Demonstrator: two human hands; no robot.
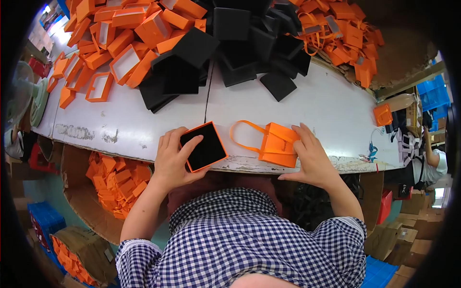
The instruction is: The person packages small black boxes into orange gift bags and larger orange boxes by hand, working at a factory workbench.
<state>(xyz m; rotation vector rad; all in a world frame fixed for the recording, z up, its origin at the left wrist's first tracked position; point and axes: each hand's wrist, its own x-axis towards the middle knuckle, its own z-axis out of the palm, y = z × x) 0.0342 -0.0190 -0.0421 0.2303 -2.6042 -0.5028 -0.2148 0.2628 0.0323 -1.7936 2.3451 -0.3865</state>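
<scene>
An open orange box (205, 149) with a black inside is held in my left hand (174, 156) at the table's front edge; the thumb reaches over its rim onto the black. To its right lies a small orange gift bag (279, 145), its ribbon handle (246, 136) pointing left. My right hand (309, 156) is at the bag's right side, thumb and fingers apart, with the fingertips at or very near its edge. Nothing is gripped between thumb and fingers there.
Orange boxes (126, 62) pile up at the back left, black pads (194, 48) in the back middle, orange bags (353, 36) at the back right. A carton (79, 192) of orange pieces stands below left. People are partly visible at both sides.
</scene>
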